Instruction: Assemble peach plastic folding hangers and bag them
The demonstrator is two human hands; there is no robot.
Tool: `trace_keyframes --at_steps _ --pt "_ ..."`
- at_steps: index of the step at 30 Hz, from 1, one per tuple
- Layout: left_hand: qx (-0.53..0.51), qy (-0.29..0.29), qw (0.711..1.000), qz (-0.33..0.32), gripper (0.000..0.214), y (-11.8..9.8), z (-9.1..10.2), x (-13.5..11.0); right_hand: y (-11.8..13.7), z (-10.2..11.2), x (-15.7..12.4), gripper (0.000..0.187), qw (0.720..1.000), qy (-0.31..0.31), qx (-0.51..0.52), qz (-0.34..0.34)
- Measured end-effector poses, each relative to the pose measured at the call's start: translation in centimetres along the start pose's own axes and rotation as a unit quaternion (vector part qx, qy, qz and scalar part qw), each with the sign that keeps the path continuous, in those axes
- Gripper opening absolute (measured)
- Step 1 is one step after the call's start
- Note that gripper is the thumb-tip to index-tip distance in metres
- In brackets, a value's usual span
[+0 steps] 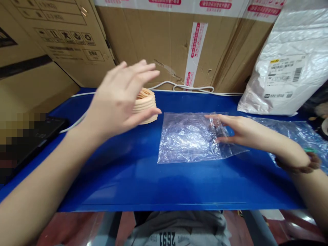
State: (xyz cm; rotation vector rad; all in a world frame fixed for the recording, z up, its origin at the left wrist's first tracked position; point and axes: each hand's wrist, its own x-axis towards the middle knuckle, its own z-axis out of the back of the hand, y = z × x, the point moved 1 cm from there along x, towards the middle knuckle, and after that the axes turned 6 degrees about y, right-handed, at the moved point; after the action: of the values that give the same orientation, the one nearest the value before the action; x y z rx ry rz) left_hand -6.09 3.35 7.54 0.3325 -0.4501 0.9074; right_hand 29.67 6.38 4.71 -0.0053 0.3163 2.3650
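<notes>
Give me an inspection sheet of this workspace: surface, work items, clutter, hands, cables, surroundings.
Surface: blue tabletop
Work items: clear plastic bag, lying flat; pale orange stack, partly hidden by the left hand
Clutter: black device at left; more clear plastic at right
Hands: left open, contact with the stack unclear; right hand at the bag's right end, grip unclear
Cables: white cable along the tabletop's back edge
Surroundings: cardboard boxes behind and at left; white parcel at right

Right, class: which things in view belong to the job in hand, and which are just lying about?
Apparently in use:
- clear bag, at the right hand
- tan stack, nearest the left hand

Just lying about:
- white parcel
- cardboard boxes
</notes>
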Motion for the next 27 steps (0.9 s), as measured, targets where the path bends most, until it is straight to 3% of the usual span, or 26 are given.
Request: trace_keyframes --at_steps 4,8,14,20,23,27 --pt "0.053 0.069 0.993 0.079 0.084 3.2 -0.1 -0.4 0.0 -0.1 0.2 0.079 1.000 -0.001 0.005 -0.002" --pt "0.057 0.125 0.984 0.114 0.090 4.6 -0.5 -0.6 0.0 -0.2 0.3 0.080 1.000 -0.001 0.001 -0.001" --pt "0.010 0.154 0.980 0.127 0.104 5.1 -1.2 -0.5 0.0 -0.2 0.2 0.079 1.000 -0.002 -0.002 0.002" --pt "0.006 0.169 0.974 0.148 0.100 4.6 -1.2 -0.5 0.1 -0.3 0.2 0.070 1.000 -0.010 -0.013 0.022" --pt "0.014 0.165 0.976 0.142 0.098 4.8 -1.3 -0.5 0.3 -0.3 0.2 0.064 1.000 -0.006 -0.012 0.022" --pt "0.043 0.150 0.980 0.126 0.111 5.0 -1.4 -0.4 0.5 -0.1 0.2 0.056 1.000 0.024 -0.019 0.009"
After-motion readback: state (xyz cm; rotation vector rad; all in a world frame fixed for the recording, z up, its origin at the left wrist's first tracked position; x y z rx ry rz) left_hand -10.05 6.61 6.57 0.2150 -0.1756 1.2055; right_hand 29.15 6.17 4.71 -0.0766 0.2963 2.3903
